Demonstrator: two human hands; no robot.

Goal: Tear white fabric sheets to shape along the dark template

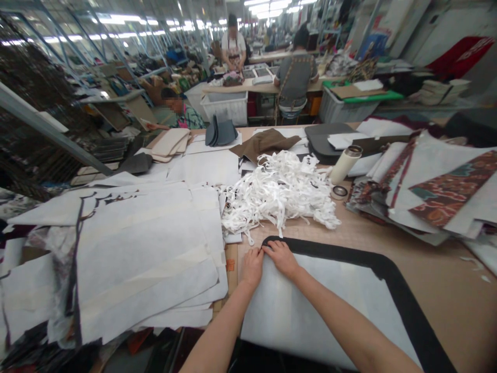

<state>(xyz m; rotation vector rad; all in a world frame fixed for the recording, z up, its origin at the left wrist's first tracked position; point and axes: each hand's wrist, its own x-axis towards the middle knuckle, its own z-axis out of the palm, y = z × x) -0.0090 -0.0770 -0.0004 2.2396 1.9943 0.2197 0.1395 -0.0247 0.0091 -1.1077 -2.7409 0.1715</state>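
A white sheet panel [330, 295] with a wide black border [337, 251] lies on the table right in front of me. At its far left rounded corner, my left hand [252, 268] has its fingers closed on the edge. My right hand [283, 257] is right beside it, fingers bent and gripping the black border at the same corner. The fingertips of both hands nearly meet, and what lies under them is hidden. Just beyond the corner sits a tangled heap of white strips [283, 191].
Stacked white sheets [151, 248] lie on the left. Right of the heap stand a cream flask [345, 165] and its dark lid [339, 192], near a pile of patterned pieces [438, 181]. Brown cloth [267, 144] lies behind. Several people work farther back.
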